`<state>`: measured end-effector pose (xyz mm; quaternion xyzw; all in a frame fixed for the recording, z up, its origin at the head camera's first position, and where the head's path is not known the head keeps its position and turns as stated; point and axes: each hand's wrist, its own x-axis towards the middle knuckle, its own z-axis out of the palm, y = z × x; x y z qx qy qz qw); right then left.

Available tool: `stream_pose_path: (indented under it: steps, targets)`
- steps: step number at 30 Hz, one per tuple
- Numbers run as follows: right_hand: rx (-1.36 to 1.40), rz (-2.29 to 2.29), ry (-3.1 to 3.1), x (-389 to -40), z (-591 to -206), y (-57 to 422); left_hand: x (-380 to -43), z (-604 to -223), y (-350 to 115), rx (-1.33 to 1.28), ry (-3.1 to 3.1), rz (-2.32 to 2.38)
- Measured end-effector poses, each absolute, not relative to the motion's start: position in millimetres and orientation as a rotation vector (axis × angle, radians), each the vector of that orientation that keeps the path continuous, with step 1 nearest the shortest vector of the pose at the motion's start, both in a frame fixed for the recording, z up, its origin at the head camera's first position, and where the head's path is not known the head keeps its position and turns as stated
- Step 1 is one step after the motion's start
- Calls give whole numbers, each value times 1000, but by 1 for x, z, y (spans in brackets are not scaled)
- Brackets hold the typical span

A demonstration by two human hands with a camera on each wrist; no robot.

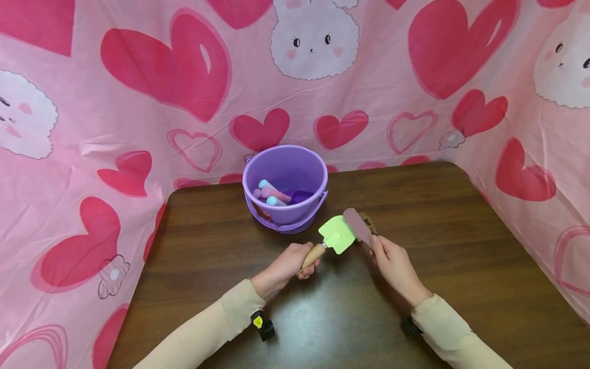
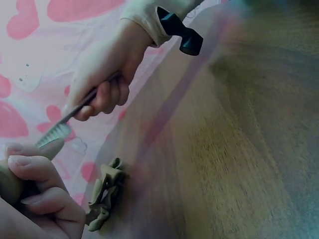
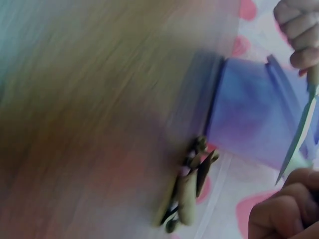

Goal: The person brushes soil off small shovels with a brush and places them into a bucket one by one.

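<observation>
My left hand [image 1: 289, 262] grips the wooden handle of a small trowel [image 1: 335, 233] with a light green blade, held above the table. In my right hand [image 1: 394, 261] I hold a flat mauve tool [image 1: 357, 223] with a toothed edge. Its teeth are at the blade's right edge; whether they touch I cannot tell. Behind and below the mauve tool lies an olive-brown, irregular folded object [image 2: 105, 194], partly hidden in the head view. The right wrist view shows this brown object [image 3: 185, 194] too, blurred, so its kind is unclear.
A purple bucket [image 1: 297, 214] stands at the back of the wooden table [image 1: 207, 287], left of the tools. Several pastel pink and blue handles [image 1: 272, 193] and a dark purple item lie inside. Pink heart-patterned cloth [image 1: 152, 128] hangs behind and at both sides.
</observation>
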<state>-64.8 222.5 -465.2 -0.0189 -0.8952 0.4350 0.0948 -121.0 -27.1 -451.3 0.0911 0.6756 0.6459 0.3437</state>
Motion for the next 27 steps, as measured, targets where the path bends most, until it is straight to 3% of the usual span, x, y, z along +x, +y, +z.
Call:
stream_pose_path:
  steps: [8,18,27]
  targets:
    - [313,1360,-2673,-58,-465,211,-122,-452,-26,224,1678,1743]
    - [-64,1347,-2642,-67,-465,233,-120,-450,-27,282,1665,1688]
    - [-207,1441,-2542,-68,-458,240,-117,-449,-34,434,1859,1595]
